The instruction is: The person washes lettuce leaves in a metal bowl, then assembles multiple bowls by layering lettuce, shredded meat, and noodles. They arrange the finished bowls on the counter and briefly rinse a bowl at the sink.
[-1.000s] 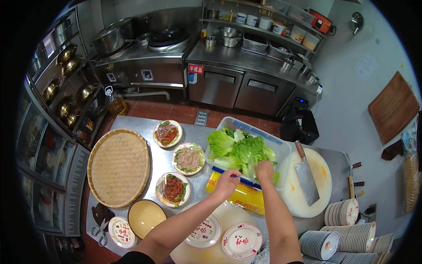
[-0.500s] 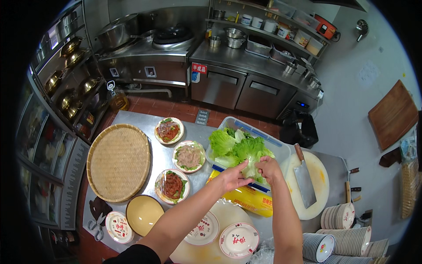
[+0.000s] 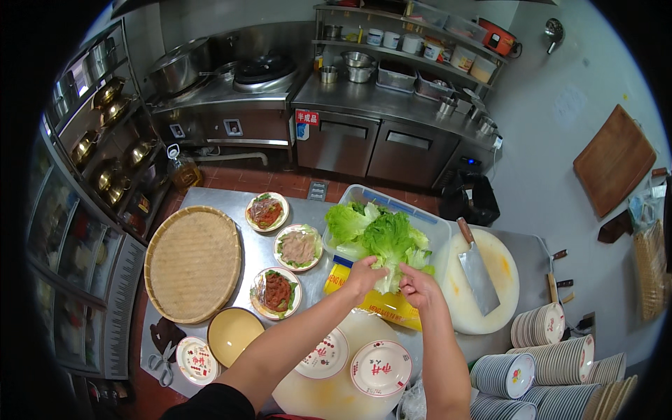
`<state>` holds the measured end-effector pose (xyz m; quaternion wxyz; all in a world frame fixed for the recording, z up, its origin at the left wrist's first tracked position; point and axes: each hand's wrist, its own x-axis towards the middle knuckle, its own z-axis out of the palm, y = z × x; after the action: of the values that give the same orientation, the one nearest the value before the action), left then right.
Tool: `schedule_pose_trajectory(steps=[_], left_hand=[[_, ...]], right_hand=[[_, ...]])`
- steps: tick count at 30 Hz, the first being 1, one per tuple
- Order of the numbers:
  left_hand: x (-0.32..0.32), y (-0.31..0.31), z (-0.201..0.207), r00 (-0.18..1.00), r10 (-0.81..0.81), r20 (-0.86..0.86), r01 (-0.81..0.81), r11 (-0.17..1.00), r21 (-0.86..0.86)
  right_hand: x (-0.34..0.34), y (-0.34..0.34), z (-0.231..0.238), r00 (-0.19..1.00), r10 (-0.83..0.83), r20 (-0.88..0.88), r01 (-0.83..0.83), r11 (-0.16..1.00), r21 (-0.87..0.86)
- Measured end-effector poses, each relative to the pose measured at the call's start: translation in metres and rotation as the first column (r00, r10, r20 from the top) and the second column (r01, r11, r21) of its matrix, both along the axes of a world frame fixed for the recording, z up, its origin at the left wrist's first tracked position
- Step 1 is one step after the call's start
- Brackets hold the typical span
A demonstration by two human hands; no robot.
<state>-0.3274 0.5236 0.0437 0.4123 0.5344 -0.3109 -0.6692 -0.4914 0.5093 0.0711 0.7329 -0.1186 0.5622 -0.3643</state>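
Frilly bright-green lettuce leaves (image 3: 389, 238) are filling a clear rectangular plastic tub (image 3: 439, 232), one pale end drooping over its near rim. They're probably feeling light, crisp-ribbed and tearable, favouring gentle pinching at the thick base. Your half-curled left hand (image 3: 364, 278) and right hand (image 3: 418, 285) are flanking that end above a yellow printed box (image 3: 402, 311); whether they're gripping, I cannot tell.
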Motion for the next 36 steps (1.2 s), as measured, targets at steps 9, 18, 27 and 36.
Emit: schedule_pose_trajectory(steps=[9,18,27,36], left_hand=[[0.06,0.137,0.018,0.992,-0.117,-0.049,0.119,0.992,0.038],[0.121,0.179,0.028,0.985,-0.049,-0.165,0.074,0.986,0.152],[0.122,0.205,0.017,0.999,0.044,0.005,-0.044,0.996,-0.084],[0.125,0.209,-0.002,0.996,0.004,0.092,0.014,0.98,-0.198]], right_hand=[[0.047,0.134,-0.003,0.987,0.076,0.14,-0.061,0.992,-0.107],[0.115,0.19,-0.002,0.983,0.179,-0.045,-0.184,0.944,-0.274],[0.139,0.212,-0.007,0.959,0.204,-0.196,-0.256,0.921,-0.294],[0.138,0.218,-0.013,0.937,0.195,-0.291,-0.294,0.888,-0.354]])
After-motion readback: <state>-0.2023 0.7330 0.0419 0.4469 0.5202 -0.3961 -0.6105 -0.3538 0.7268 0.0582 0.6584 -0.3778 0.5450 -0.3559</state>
